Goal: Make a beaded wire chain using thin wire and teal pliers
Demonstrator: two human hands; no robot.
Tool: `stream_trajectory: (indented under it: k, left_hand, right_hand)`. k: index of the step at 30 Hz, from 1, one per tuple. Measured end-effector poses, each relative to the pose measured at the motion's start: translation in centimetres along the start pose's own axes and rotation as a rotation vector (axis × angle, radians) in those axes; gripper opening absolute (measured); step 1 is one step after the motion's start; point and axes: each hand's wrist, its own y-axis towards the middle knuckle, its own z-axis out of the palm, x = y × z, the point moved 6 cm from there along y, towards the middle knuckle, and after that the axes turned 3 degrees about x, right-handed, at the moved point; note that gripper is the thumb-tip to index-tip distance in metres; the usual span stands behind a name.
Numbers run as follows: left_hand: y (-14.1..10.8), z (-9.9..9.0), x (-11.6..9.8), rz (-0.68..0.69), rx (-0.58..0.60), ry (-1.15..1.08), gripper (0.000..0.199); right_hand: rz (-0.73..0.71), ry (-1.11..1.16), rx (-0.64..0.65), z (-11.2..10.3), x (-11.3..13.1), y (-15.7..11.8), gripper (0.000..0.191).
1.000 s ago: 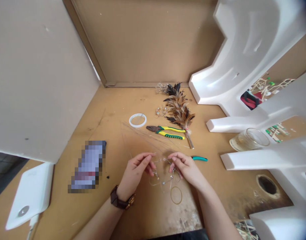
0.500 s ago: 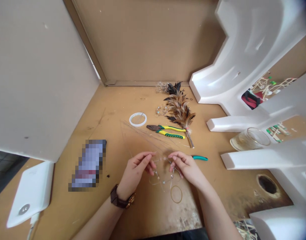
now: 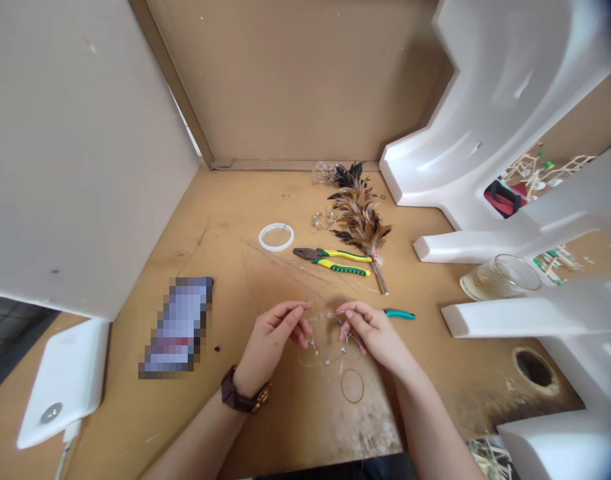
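Observation:
Between my two hands hangs a thin beaded wire piece (image 3: 328,362), a loose loop with small clear beads. My left hand (image 3: 278,333), with a dark watch on the wrist, pinches its left side between thumb and fingertips. The right side is pinched by my right hand (image 3: 368,330). Just below lies a tan rubber band (image 3: 352,386) on the wooden table (image 3: 285,433). A teal-handled tool (image 3: 400,315) pokes out beyond my right hand; its head is hidden. Farther up are pliers (image 3: 342,269) with yellow and green handles, beside loose thin wires.
A white ring (image 3: 276,237) and a feather bundle (image 3: 360,213) lie toward the back. The phone (image 3: 178,327) and white power bank (image 3: 65,380) are left. At right stand a glass (image 3: 500,277) and white moulded frame (image 3: 505,320).
The view has shifted very slightly. Both hands keep nearly the same pose, with the beaded wire still between them.

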Motion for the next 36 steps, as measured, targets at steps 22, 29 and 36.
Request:
stream_trajectory:
  k: [22,29,36]
  left_hand:
    - [-0.2,0.5,0.0,-0.023,-0.015,0.030,0.026]
    - [-0.1,0.5,-0.1,-0.023,-0.007,0.050,0.026]
    - [-0.2,0.9,0.1,-0.007,0.038,0.081,0.025]
  right_hand:
    - [-0.060,0.173,0.101,0.5,0.9,-0.2,0.031]
    - [-0.108,-0.003,0.085,0.5,1.1,-0.3,0.029]
    - [-0.140,-0.035,0.052,0.6,1.2,-0.4,0.021]
